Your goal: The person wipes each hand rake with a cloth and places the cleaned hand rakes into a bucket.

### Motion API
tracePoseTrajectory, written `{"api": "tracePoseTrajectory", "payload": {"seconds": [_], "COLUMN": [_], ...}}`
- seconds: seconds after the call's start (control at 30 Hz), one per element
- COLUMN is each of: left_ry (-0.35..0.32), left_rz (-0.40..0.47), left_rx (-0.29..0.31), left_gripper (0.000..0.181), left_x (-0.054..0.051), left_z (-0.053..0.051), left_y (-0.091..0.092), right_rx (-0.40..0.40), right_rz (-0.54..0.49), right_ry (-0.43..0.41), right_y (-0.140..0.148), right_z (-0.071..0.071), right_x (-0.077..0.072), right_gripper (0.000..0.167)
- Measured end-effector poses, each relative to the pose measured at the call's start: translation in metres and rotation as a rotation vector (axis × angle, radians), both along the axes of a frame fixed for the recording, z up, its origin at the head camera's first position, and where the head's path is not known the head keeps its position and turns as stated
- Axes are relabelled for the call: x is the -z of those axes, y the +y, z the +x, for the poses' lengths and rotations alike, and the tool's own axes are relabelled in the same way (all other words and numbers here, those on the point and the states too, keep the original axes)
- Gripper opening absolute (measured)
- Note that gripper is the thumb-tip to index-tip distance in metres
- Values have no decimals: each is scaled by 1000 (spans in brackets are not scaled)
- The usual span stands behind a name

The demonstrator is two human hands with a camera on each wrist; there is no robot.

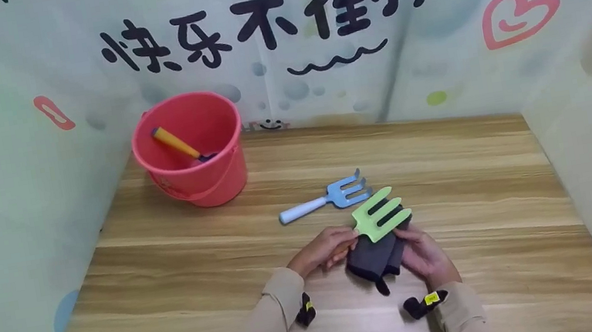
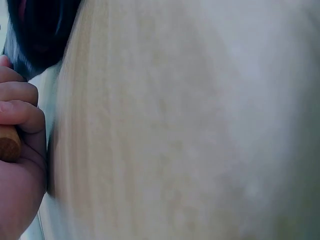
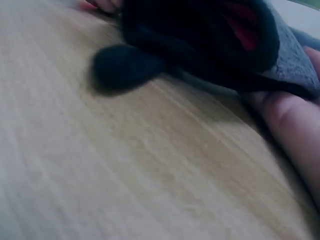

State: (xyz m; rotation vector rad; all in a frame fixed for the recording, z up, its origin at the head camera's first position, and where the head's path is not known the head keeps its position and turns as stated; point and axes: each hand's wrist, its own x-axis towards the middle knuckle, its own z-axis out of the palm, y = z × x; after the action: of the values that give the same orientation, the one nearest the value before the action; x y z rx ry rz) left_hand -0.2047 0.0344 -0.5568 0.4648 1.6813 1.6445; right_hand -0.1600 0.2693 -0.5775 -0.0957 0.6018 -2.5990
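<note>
My left hand [image 1: 324, 249] grips a light green three-pronged garden hand fork [image 1: 368, 227] by its wooden handle [image 2: 9, 145], prongs pointing up and to the right. Beneath the prongs are dark grey fabric gloves [image 1: 369, 258] with black edging and a small black loop. My right hand [image 1: 428, 255] holds the gloves by their right side. In the right wrist view the glove opening [image 3: 245, 30] shows a reddish lining, and fingers [image 3: 292, 120] lie under the fabric. Just behind the fork lies a blue hand rake [image 1: 339, 193] with a pale handle.
A pink bucket [image 1: 225, 186] stands at the back left, its handle hanging down in front. Inside leans a tool with a yellow handle [image 1: 176, 143]. The wood-grain table [image 1: 484, 189] is bordered at the back and sides by a printed cloth [image 1: 319, 85].
</note>
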Motion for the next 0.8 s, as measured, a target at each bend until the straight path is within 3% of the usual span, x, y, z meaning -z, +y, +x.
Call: {"api": "tracePoseTrajectory", "payload": {"seconds": [0.1, 0.27, 0.53, 0.8], "left_ry": [4, -4, 8, 13], "left_rz": [15, 31, 42, -40], "left_rx": [-2, 2, -5, -3], "left_gripper": [33, 34, 35, 33], "left_x": [1, 1, 1, 1], "left_z": [0, 0, 0, 0], "left_y": [0, -1, -1, 1], "right_rx": [-70, -119, -131, -98], "right_rz": [77, 151, 159, 145], "right_ry": [24, 41, 39, 10], "right_y": [0, -1, -2, -1], "right_z": [1, 3, 1, 2], "right_x": [-1, -2, -1, -1], "right_gripper": [42, 41, 46, 46]}}
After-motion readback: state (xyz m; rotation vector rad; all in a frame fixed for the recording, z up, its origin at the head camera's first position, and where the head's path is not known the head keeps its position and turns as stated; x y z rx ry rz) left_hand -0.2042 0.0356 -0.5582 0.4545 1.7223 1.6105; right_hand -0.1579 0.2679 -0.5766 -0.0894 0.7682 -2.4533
